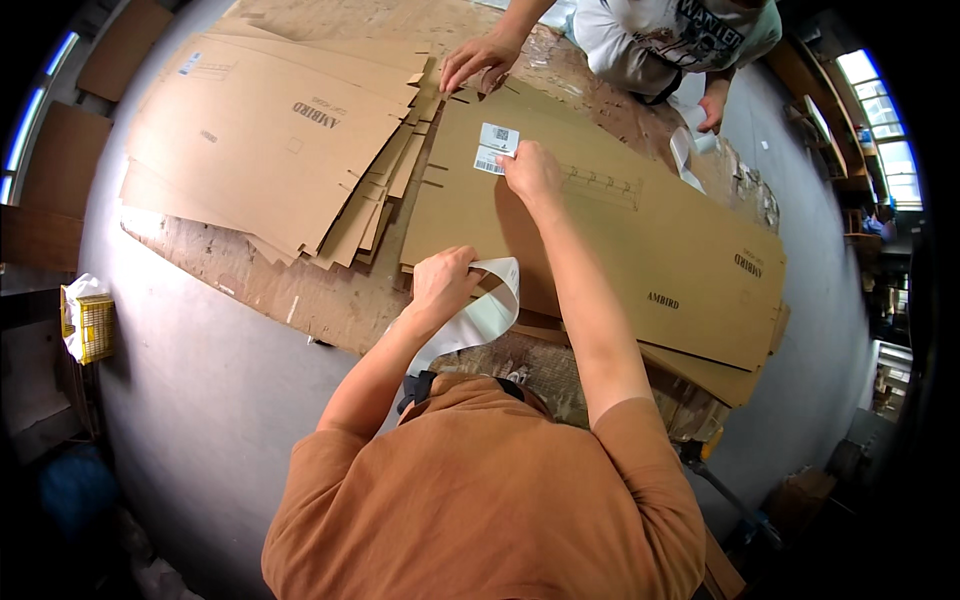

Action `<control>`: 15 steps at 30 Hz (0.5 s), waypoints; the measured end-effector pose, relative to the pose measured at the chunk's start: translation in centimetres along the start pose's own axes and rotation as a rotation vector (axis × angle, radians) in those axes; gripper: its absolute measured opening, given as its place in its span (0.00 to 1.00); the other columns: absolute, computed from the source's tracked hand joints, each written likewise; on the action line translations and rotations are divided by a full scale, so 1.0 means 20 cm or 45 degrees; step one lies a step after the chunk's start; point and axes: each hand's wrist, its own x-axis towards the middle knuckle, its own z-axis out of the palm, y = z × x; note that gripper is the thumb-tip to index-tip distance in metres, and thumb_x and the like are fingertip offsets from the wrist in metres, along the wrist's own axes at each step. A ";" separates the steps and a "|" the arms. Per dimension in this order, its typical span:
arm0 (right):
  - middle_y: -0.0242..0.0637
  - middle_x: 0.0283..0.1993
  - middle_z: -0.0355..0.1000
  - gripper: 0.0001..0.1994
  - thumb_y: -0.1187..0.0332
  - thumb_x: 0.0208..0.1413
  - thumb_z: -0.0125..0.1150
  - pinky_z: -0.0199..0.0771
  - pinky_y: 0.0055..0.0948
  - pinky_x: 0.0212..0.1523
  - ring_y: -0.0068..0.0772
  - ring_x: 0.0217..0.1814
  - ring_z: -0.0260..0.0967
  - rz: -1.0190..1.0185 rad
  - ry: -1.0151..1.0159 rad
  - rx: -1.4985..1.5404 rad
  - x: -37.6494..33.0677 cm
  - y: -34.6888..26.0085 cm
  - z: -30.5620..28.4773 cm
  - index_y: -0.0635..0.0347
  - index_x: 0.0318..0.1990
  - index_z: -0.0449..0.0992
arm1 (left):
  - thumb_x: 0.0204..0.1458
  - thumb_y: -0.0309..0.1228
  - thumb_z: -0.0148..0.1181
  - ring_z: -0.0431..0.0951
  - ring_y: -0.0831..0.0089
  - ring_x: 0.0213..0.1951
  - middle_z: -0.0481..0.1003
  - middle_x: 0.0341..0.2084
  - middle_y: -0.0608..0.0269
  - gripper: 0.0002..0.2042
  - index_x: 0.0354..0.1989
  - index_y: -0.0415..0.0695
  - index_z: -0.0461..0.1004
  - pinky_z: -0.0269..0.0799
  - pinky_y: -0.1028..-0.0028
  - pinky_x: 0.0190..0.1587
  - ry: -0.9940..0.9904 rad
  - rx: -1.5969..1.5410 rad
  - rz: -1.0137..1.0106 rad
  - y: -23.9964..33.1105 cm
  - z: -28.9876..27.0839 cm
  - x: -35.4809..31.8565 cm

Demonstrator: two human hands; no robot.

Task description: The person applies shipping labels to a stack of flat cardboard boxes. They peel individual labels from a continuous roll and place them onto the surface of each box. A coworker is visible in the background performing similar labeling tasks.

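A white printed label lies against the upper left part of a flat brown cardboard box blank. My right hand is closed at the label's right edge, thumb and fingers pinching it. Nearer to me, my left hand is closed on a white strip of label backing. The strip curls in a loop from that hand and hangs down past the table's near edge toward my waist. More cardboard shows under the blank at its right end.
A stack of flat cardboard sheets covers the table's left part. Across the worn wooden table stands another person, one hand at the blank's far left corner, the other near white strips. A yellow basket is at far left.
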 end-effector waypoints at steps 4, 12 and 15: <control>0.51 0.35 0.75 0.19 0.53 0.49 0.62 0.71 0.44 0.38 0.51 0.39 0.74 0.088 0.082 -0.091 -0.02 0.18 -0.10 0.62 0.33 0.78 | 0.44 0.33 0.60 0.76 0.56 0.35 0.77 0.29 0.55 0.08 0.30 0.43 0.76 0.70 0.62 0.37 -0.006 -0.033 -0.020 0.03 -0.01 0.00; 0.51 0.47 0.71 0.21 0.53 0.56 0.55 0.69 0.45 0.47 0.52 0.50 0.68 0.472 0.513 -0.059 -0.67 1.60 -0.55 0.61 0.48 0.69 | 0.45 0.32 0.58 0.76 0.54 0.32 0.76 0.28 0.52 0.08 0.28 0.40 0.75 0.69 0.63 0.35 0.020 0.002 -0.085 0.10 0.00 -0.08; 0.56 0.61 0.59 0.32 0.50 0.56 0.54 0.59 0.52 0.59 0.56 0.63 0.57 0.904 0.490 -0.490 -1.06 2.16 -0.84 0.65 0.60 0.59 | 0.46 0.32 0.56 0.75 0.54 0.26 0.74 0.21 0.51 0.08 0.28 0.39 0.75 0.69 0.64 0.31 0.041 -0.052 -0.084 0.14 0.04 -0.14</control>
